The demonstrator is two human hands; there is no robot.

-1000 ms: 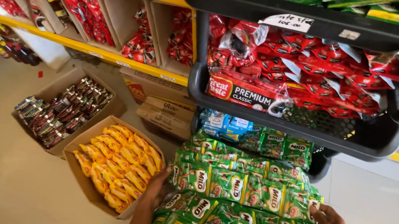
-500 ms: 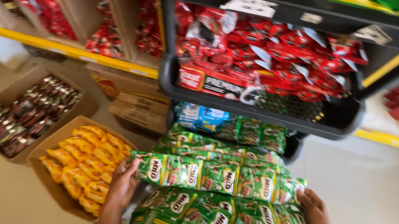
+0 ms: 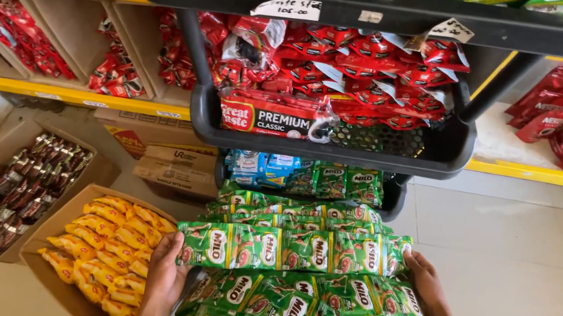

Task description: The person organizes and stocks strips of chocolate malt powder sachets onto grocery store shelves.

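Note:
A thick stack of green sachet strips point(image 3: 300, 275) fills the lower middle of the head view. My left hand point(image 3: 164, 274) grips its left side and my right hand point(image 3: 424, 279) grips its right side, holding it out in front of me. Just beyond the stack stands a black wire rack point(image 3: 442, 156). Its middle basket is full of red sachets point(image 3: 342, 69), and its lowest basket holds more green sachets point(image 3: 346, 182) and some blue ones point(image 3: 257, 165).
On the floor at left sit open cardboard boxes, one of yellow packets point(image 3: 106, 250), one of dark brown packets point(image 3: 9, 189), plus flat cartons point(image 3: 174, 163). Yellow shelving point(image 3: 64, 93) with red packets runs behind. Pale floor tiles point(image 3: 535, 284) lie at right.
The view has shifted and the green stack has moved a little forward and up toward the rack's lowest basket. Both hands keep the same hold on its sides.

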